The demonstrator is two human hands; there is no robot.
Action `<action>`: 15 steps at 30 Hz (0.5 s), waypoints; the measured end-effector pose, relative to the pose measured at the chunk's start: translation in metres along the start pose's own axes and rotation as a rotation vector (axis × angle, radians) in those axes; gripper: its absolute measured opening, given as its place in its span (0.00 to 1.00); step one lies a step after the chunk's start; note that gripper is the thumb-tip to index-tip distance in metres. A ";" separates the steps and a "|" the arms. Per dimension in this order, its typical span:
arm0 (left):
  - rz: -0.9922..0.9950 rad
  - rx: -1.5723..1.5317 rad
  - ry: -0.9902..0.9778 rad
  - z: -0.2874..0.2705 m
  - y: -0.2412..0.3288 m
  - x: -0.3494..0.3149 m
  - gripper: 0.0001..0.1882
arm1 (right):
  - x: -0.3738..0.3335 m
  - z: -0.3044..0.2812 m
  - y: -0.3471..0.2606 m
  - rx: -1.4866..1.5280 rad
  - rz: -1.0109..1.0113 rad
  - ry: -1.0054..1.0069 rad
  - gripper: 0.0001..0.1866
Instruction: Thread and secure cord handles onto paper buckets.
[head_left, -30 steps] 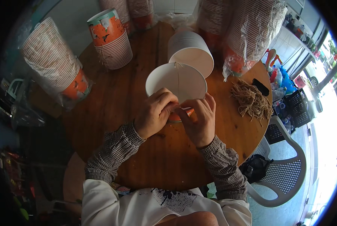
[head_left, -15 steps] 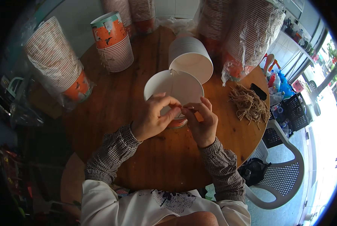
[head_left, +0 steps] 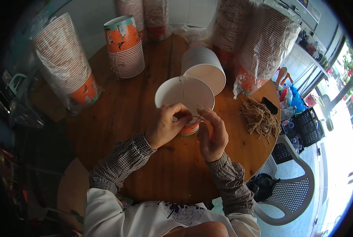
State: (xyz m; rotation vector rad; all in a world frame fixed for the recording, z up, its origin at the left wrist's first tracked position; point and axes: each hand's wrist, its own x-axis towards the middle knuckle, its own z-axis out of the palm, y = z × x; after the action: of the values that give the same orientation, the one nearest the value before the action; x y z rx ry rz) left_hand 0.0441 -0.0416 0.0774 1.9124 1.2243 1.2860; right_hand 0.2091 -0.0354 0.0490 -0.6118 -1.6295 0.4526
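Note:
A white-lined paper bucket [head_left: 169, 93] with an orange outside stands upright on the table in front of me, its mouth open toward me. A thin string [head_left: 183, 87] is fixed at its far rim and hangs down inside. At the near rim my left hand [head_left: 164, 125] is closed, thumb and fingers pinching a string end. Beside it, my right hand [head_left: 214, 136] has its bent fingertips on a small loop of the same string, the thumb held lower and a little apart. The fingers partly hide the near rim.
Behind the bucket another white-lined bucket [head_left: 208, 75] lies on its side. Stacked orange buckets [head_left: 126, 47] stand at the back left, with plastic-wrapped stacks [head_left: 64, 59] around the edge. A bundle of brown strings [head_left: 259, 117] and a black object [head_left: 269, 106] lie at the right. A grey chair [head_left: 293, 193] stands beyond.
My right thumb has dropped away from the left fingertips, and a string loop now shows between the hands. The view has shifted slightly.

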 end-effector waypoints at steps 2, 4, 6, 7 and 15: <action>-0.016 -0.010 -0.009 -0.005 0.002 0.001 0.07 | 0.001 -0.001 0.002 -0.056 -0.113 -0.006 0.15; -0.033 -0.022 -0.019 -0.006 0.001 0.001 0.07 | 0.002 -0.003 0.004 -0.112 -0.275 -0.056 0.16; -0.147 -0.074 -0.057 -0.003 -0.004 0.000 0.09 | 0.004 -0.004 0.002 -0.117 -0.304 -0.082 0.15; -0.147 -0.076 -0.054 -0.001 -0.004 0.000 0.09 | 0.004 -0.005 0.001 -0.122 -0.330 -0.105 0.15; 0.105 -0.045 -0.066 0.006 -0.005 -0.002 0.08 | 0.013 -0.012 0.000 -0.103 -0.218 -0.207 0.17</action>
State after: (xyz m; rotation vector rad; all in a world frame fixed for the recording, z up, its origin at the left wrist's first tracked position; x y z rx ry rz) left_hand 0.0474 -0.0410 0.0699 1.9935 1.0667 1.2813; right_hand 0.2198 -0.0277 0.0613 -0.4674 -1.9027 0.2792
